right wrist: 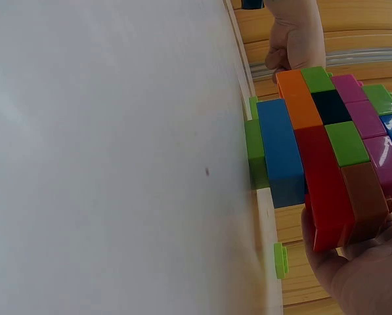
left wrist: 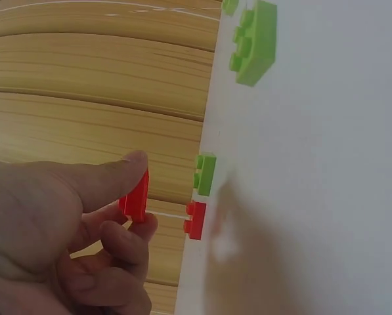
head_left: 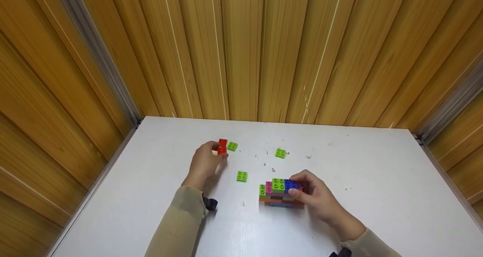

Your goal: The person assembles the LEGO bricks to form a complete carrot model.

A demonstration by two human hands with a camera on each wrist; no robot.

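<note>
- Red brick [left wrist: 137, 196] sits pinched between the thumb and curled fingers of the left hand [head_left: 204, 162], lifted just off the white table [head_left: 377, 181] near its far left part (the left wrist view shows the thumb pressed flat along the brick's top).
- Just past that grip, a second red brick [left wrist: 195, 220] lies on the table, and a green brick [left wrist: 205, 173] lies right beside it, the two close but whether they touch cannot be told.
- Farther from the left hand's grip, toward the person, another green brick [head_left: 242, 176] lies alone, between the two hands.
- The right hand [head_left: 317, 198] clasps the right end of a multicoloured block stack [head_left: 280, 193], fingers curled over its top and thumb at its near side; the stack rests on the table in front of the person.
- Within that grip the stack shows layers of blue, orange, red, brown, magenta, green and a dark block (best seen from the right wrist view), with green, magenta and blue studs on top.
- Beyond the stack, away from the right hand, a fourth green brick [head_left: 280, 153] lies by itself among small dark specks.
- Wooden slatted walls [head_left: 241, 53] enclose the table on three sides.
</note>
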